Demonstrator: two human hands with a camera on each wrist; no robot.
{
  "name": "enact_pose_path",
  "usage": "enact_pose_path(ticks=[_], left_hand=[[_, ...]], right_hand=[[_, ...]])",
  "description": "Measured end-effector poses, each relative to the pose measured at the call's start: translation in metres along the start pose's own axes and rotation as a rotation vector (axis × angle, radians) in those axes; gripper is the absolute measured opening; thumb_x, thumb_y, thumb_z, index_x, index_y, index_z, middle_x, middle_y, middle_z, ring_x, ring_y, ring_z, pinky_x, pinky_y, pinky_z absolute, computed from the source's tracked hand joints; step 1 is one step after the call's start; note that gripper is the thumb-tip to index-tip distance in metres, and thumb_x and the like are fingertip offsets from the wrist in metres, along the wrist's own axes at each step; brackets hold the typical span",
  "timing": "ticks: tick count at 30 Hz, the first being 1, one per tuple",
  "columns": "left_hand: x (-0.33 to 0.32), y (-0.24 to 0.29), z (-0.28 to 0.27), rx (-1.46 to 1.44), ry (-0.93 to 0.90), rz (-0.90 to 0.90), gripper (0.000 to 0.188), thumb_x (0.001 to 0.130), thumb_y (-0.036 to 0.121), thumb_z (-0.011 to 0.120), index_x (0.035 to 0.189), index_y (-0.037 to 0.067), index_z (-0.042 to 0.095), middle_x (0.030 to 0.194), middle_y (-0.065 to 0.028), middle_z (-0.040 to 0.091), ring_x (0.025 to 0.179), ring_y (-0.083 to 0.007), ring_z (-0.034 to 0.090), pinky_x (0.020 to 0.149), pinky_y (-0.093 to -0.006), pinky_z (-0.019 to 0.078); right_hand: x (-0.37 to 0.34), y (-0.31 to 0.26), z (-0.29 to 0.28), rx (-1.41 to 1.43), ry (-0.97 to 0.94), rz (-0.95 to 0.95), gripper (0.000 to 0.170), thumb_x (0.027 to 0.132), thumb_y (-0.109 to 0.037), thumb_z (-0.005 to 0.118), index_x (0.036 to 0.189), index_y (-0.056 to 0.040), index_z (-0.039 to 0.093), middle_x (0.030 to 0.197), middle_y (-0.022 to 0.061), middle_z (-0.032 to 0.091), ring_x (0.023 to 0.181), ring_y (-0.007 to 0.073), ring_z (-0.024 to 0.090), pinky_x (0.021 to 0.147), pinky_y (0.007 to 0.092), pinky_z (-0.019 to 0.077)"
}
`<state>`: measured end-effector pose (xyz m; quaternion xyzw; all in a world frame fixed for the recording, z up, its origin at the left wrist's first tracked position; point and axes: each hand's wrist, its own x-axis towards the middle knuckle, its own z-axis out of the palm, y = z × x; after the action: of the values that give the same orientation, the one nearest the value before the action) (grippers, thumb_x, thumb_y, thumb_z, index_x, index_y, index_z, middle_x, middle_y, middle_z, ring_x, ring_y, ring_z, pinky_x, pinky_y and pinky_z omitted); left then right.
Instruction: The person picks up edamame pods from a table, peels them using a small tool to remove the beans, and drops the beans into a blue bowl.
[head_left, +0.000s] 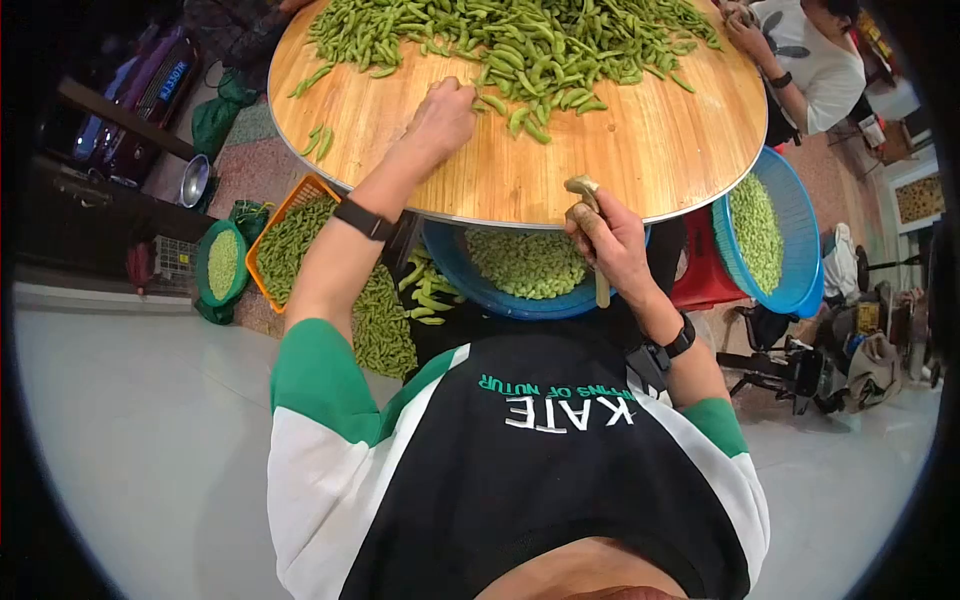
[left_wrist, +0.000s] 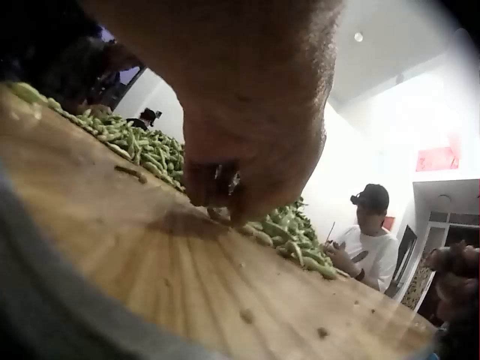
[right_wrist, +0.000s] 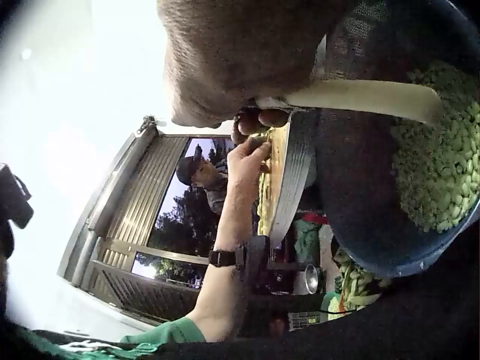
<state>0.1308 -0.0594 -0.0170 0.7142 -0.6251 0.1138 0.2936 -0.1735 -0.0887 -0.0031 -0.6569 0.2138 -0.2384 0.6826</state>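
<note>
My left hand [head_left: 436, 125] is over the round wooden tabletop at the near edge of a heap of green soybean pods [head_left: 540, 60]. Its fingers bend down to the wood in the left wrist view, right beside loose pods [left_wrist: 289, 236]; I cannot tell whether they pinch one. At the table's front rim, my right hand [head_left: 612, 240] grips a pale flat strip [right_wrist: 367, 97], which juts out from the fist. Below that hand stands a blue basin [head_left: 450, 265] of shelled green beans [head_left: 530, 265].
A second blue basket [head_left: 805, 250] of shelled beans stands right. At left are an orange crate [head_left: 262, 240] of pods and a green container [head_left: 205, 265] of beans. Empty-looking pods [head_left: 430, 290] lie beside the basin. A person in a white shirt [head_left: 825, 80] works across the table [head_left: 350, 130].
</note>
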Motion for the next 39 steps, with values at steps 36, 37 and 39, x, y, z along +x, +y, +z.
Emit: enact_pose_path(ticks=[36, 37, 39], left_hand=[[-0.076, 0.131, -0.040, -1.318, -0.411, -0.663, 0.009, 0.090, 0.008, 0.060, 0.091, 0.001, 0.064, 0.072, -0.0012, 0.063, 0.058, -0.0036, 0.055, 0.047, -0.0173, 0.0399], [-0.077, 0.131, -0.039, -1.288, -0.442, -0.635, 0.009, 0.091, 0.009, 0.059, 0.093, 0.002, 0.064, 0.072, 0.0001, 0.062, 0.059, -0.0026, 0.054, 0.048, -0.0165, 0.0389], [-0.078, 0.133, -0.039, -1.303, -0.413, -0.609, 0.009, 0.092, 0.009, 0.058, 0.095, 0.002, 0.064, 0.073, 0.0011, 0.062, 0.061, -0.0019, 0.054, 0.049, -0.0158, 0.0383]], right_hand=[[-0.009, -0.001, 0.012, 0.618, -0.238, 0.221, 0.029, 0.099, -0.021, 0.044, 0.119, -0.0015, 0.052, 0.079, 0.0021, 0.053, 0.053, 0.0058, 0.041, 0.043, 0.0184, 0.0332], [-0.009, -0.002, 0.012, 0.640, -0.228, 0.214, 0.029, 0.099, -0.020, 0.044, 0.121, -0.0012, 0.051, 0.079, 0.0020, 0.053, 0.053, 0.0058, 0.042, 0.043, 0.0183, 0.0332], [-0.010, -0.003, 0.012, 0.659, -0.217, 0.207, 0.030, 0.099, -0.019, 0.045, 0.122, -0.0010, 0.051, 0.079, 0.0019, 0.053, 0.053, 0.0057, 0.043, 0.043, 0.0182, 0.0333]])
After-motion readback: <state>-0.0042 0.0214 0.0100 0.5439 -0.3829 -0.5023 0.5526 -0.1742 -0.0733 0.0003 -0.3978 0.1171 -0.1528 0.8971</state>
